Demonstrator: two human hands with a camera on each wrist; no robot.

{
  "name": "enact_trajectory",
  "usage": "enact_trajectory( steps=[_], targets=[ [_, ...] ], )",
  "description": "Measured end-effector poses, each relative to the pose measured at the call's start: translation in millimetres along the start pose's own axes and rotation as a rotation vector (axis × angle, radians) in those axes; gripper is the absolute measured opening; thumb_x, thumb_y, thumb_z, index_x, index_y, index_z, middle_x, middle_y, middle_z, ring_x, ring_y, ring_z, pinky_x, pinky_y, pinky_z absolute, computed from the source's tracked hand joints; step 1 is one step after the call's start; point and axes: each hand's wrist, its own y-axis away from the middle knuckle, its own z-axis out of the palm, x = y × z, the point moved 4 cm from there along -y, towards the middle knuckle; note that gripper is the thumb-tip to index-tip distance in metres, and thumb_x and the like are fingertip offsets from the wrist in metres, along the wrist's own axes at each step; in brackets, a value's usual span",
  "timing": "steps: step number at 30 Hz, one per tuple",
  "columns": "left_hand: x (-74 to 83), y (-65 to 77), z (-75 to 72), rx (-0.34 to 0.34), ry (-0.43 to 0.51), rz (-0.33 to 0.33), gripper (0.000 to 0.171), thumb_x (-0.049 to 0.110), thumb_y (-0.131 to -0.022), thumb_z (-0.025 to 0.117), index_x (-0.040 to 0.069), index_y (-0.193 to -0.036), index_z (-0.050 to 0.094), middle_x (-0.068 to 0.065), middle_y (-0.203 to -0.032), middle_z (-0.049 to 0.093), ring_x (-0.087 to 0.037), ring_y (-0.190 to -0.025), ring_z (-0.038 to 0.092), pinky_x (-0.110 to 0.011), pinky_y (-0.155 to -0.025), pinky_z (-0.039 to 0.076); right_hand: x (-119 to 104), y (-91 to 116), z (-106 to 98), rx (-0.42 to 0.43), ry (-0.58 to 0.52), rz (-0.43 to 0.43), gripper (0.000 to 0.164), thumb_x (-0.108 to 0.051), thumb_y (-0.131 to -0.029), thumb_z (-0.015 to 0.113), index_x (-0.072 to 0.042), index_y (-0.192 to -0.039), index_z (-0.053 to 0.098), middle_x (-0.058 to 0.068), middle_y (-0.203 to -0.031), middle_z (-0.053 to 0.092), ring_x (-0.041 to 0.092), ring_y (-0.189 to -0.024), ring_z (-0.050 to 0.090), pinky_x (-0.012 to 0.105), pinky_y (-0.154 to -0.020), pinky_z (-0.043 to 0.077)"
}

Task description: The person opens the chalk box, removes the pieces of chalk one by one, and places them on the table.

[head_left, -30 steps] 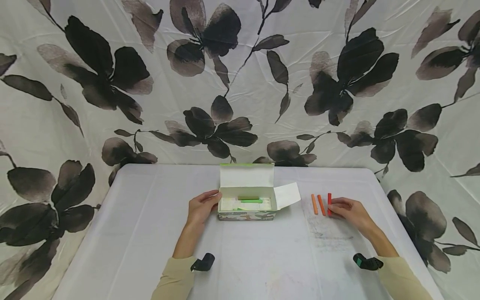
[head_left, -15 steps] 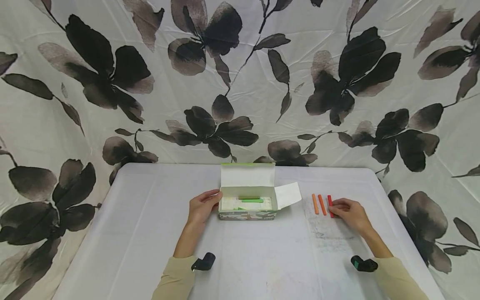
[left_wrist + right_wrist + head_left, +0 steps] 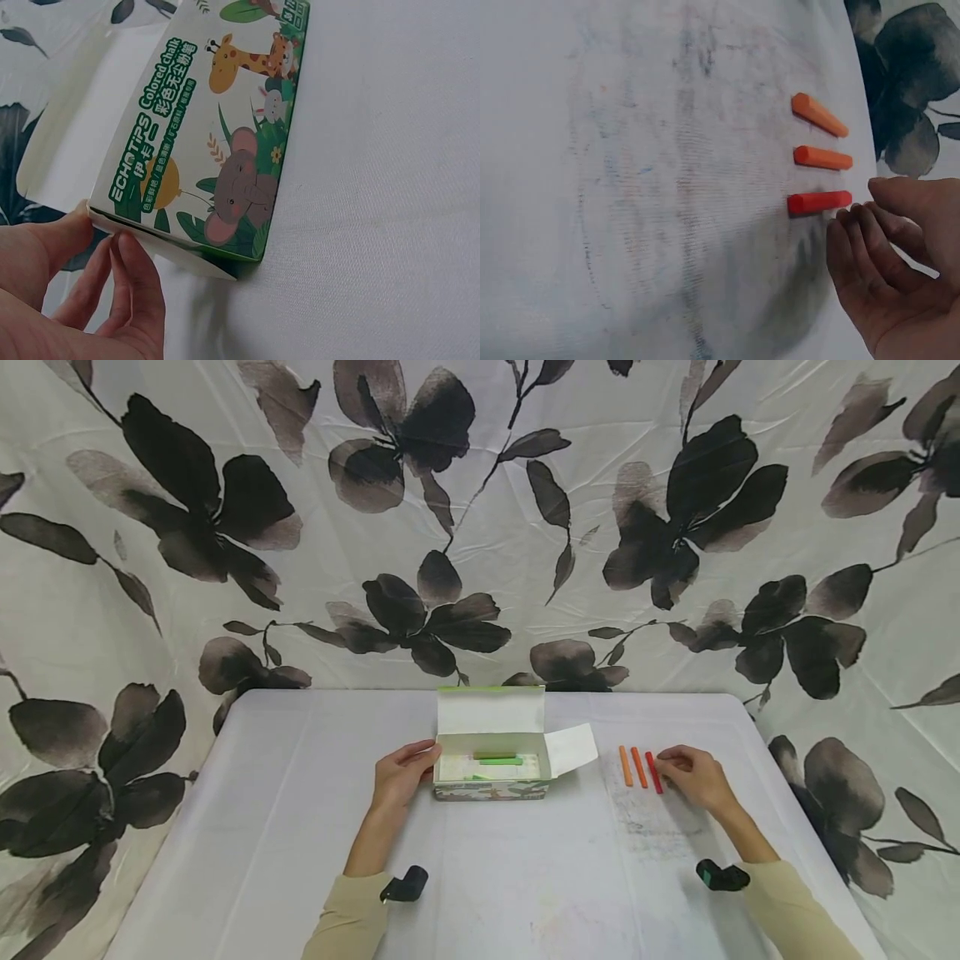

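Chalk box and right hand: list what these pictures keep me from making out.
Head view: chalk box, front print too small to read.
Left wrist view: the box's far end, cut off by the top edge; its inside, hidden behind the printed side.
Right wrist view: right hand, partly cut off by the right edge.

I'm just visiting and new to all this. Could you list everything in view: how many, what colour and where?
Box: one, white and green with printed animals, open on the table
Green chalks: at least two, lighter and darker green, inside the box
Orange chalks: two, orange, right of the box
Red chalk: one, red, right of the orange pair
Smudges: many, greyish and blue, on the table near the loose chalks
Table: one, white-covered, centre
Backdrop: off-white with dark flowers, behind the table
Wrist cameras: two, black, one per wrist
Sleeves: two, pale yellow, bottom
Left hand: one, bare, gripping the box's left end
Right hand: one, bare, beside the red chalk
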Motion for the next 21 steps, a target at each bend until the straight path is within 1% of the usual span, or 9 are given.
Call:
enact_trajectory(
  steps=[1,4,7,8,9,11,15,17,21],
  targets=[
    [-0.4,0.0,-0.1,0.002,0.002,-0.002,0.035,0.018,-0.081,0.077,0.004,-0.111,0.068,-0.011,-0.097,0.069,-0.028,-0.089,0.066,-0.022,-0.066,0.054,9,-6,2,0.01,-0.016,-0.013,0.037,-0.036,-0.092,0.062,-0.002,-0.105,0.065,0.01,-0.089,0.069,0.019,-0.077,0.064,0.027,-0.058,0.052],
    [-2.6,-1.3,0.0,0.006,-0.001,-0.008,0.035,0.019,-0.081,0.077,0.004,-0.111,0.067,-0.011,-0.098,0.069,-0.026,-0.09,0.065,-0.023,-0.068,0.054,1,-9,-3,-0.004,-0.076,-0.027,0.038,-0.036,-0.093,0.061,-0.001,-0.106,0.064,0.015,-0.095,0.068,0.026,-0.082,0.066,0.032,-0.063,0.056],
    [-4.0,-2.2,-0.2,0.007,-0.003,-0.003,0.039,0.022,-0.079,0.079,0.005,-0.111,0.067,-0.009,-0.097,0.069,-0.021,-0.086,0.066,-0.021,-0.068,0.054,-16,-9,-8,-0.034,-0.146,-0.045,0.038,-0.032,-0.094,0.06,0.002,-0.11,0.062,0.021,-0.1,0.067,0.033,-0.088,0.066,0.038,-0.073,0.056],
    [-4.8,-2.5,-0.5,0.009,0.0,-0.005,0.04,0.023,-0.078,0.079,0.005,-0.111,0.068,-0.008,-0.096,0.07,-0.019,-0.084,0.066,-0.021,-0.068,0.054,-31,-5,-13,-0.055,-0.162,-0.035,0.033,-0.023,-0.094,0.061,0.005,-0.112,0.06,0.025,-0.104,0.065,0.037,-0.092,0.064,0.041,-0.076,0.055],
    [-3.1,-0.7,-0.4,0.003,0.009,0.012,0.041,0.024,-0.078,0.08,0.004,-0.111,0.067,-0.009,-0.095,0.07,-0.02,-0.083,0.066,-0.021,-0.067,0.054,-34,-6,-13,-0.063,-0.171,-0.039,0.035,-0.025,-0.094,0.06,0.005,-0.113,0.06,0.025,-0.106,0.065,0.038,-0.093,0.064,0.042,-0.078,0.055],
    [-4.3,-1.6,-1.0,-0.005,0.019,0.014,0.044,0.025,-0.076,0.081,0.004,-0.112,0.067,-0.007,-0.093,0.07,-0.017,-0.081,0.067,-0.02,-0.066,0.054,-41,-9,-14,-0.085,-0.196,-0.045,0.037,-0.028,-0.095,0.06,0.003,-0.114,0.059,0.026,-0.108,0.064,0.039,-0.095,0.063,0.045,-0.081,0.053],
    [-1.6,-0.5,-0.4,0.0,0.01,0.021,0.041,0.02,-0.079,0.079,0.001,-0.113,0.066,-0.009,-0.094,0.07,-0.023,-0.085,0.067,-0.021,-0.065,0.054,-55,-14,-15,-0.116,-0.218,-0.061,0.038,-0.031,-0.094,0.06,0.001,-0.114,0.058,0.022,-0.108,0.064,0.034,-0.094,0.065,0.044,-0.082,0.053],
    [-0.5,-0.3,0.0,0.014,-0.009,-0.001,0.037,0.019,-0.08,0.077,0.003,-0.112,0.067,-0.009,-0.095,0.07,-0.026,-0.089,0.066,-0.021,-0.065,0.054,-62,-17,-15,-0.127,-0.22,-0.076,0.036,-0.031,-0.094,0.06,0.0,-0.114,0.059,0.019,-0.106,0.065,0.03,-0.092,0.065,0.041,-0.082,0.054],
    [0.9,-0.1,0.9,0.01,-0.025,-0.021,0.035,0.018,-0.082,0.076,0.004,-0.112,0.067,-0.01,-0.097,0.069,-0.029,-0.092,0.065,-0.021,-0.066,0.054,-78,-20,-14,-0.143,-0.227,-0.116,0.032,-0.029,-0.094,0.061,-0.002,-0.112,0.061,0.014,-0.104,0.065,0.029,-0.093,0.065,0.037,-0.081,0.054]
  ],
)
